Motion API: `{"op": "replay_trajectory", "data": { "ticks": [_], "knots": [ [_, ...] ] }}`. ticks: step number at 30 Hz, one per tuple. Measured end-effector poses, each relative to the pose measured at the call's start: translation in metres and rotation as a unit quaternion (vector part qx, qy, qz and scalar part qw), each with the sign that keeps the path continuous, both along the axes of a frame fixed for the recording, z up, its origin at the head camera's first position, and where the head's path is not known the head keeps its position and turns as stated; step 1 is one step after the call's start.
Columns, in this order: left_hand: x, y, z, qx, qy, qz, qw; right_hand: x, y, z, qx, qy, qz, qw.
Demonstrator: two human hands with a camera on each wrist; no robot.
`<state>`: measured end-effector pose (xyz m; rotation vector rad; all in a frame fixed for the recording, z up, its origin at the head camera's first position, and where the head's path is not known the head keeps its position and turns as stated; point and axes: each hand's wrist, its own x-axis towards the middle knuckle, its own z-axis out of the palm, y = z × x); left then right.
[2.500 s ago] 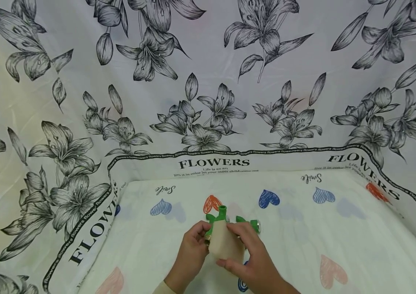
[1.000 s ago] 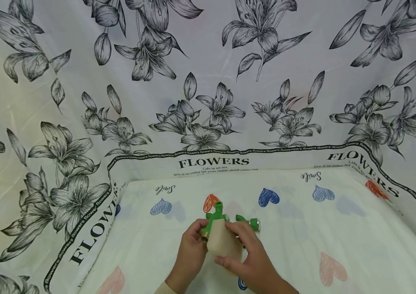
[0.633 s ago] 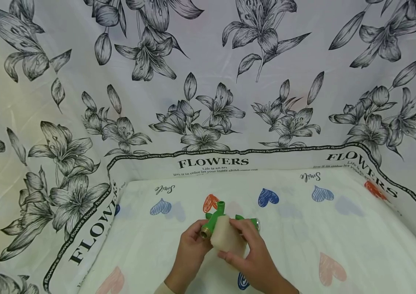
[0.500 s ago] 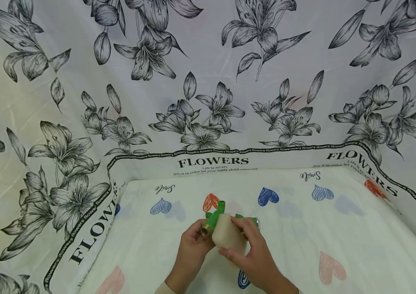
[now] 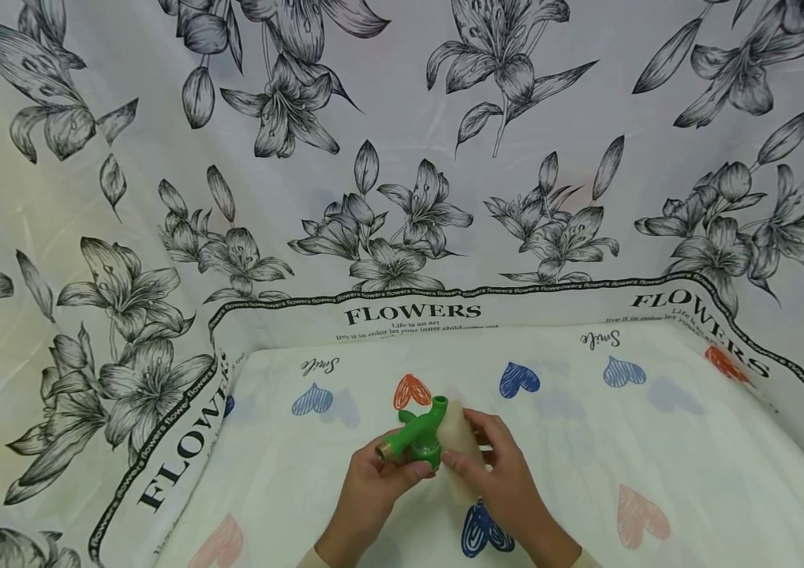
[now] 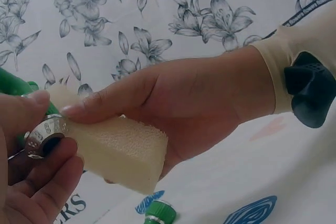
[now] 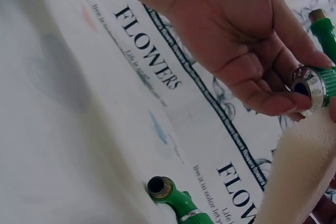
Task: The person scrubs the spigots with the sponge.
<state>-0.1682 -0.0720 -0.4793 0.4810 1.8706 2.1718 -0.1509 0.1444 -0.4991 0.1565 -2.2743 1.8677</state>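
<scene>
My left hand (image 5: 376, 481) grips a green pipe fitting (image 5: 412, 434) with a brass-tipped arm, its thumb lying near the rounded lower part. In the left wrist view, the left fingers pinch around a silver collar (image 6: 48, 135) on the fitting. The right hand (image 5: 504, 473) holds a beige sponge block (image 5: 460, 450) upright beside the fitting, thumb on the near face. The sponge's rough top and flat side show in the left wrist view, close against the collar. Seen from the right wrist, the sponge (image 7: 294, 177) stands just below the collar.
A second green fitting (image 7: 178, 200) lies on the bed-like white surface; in the head view the sponge and right hand hide it. White cloth (image 5: 572, 457) with printed hearts covers this surface. Flower-printed curtains (image 5: 402, 158) stand around the back and sides.
The sponge has shifted right from in front of the green fitting to beside it. The fitting has turned in the left hand, showing its rounded lower part. The second fitting has become hidden in the head view.
</scene>
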Motion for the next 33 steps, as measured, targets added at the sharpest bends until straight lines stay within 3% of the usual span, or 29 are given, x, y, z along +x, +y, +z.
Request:
{"op": "replay_trajectory", "data": {
  "ticks": [7, 12, 19, 29, 33],
  "knots": [
    [0.002, 0.002, 0.001, -0.009, 0.000, 0.029, 0.9995, 0.004, -0.002, 0.000, -0.022, -0.016, 0.030, 0.999],
    [-0.001, 0.002, -0.001, 0.008, -0.003, 0.048, 0.9988, 0.012, -0.007, 0.005, -0.022, -0.009, 0.052, 0.998],
    [-0.001, 0.000, -0.002, 0.009, -0.005, 0.072, 0.9974, 0.022, -0.008, 0.012, 0.014, 0.045, 0.081, 0.996],
    [0.000, 0.003, 0.000, 0.037, 0.005, 0.060, 0.9975, 0.022, -0.011, 0.009, 0.030, 0.102, 0.087, 0.990],
    [-0.001, 0.003, 0.000, 0.030, 0.014, 0.057, 0.9978, 0.021, -0.012, 0.009, 0.035, 0.086, 0.073, 0.993]
  ]
}}
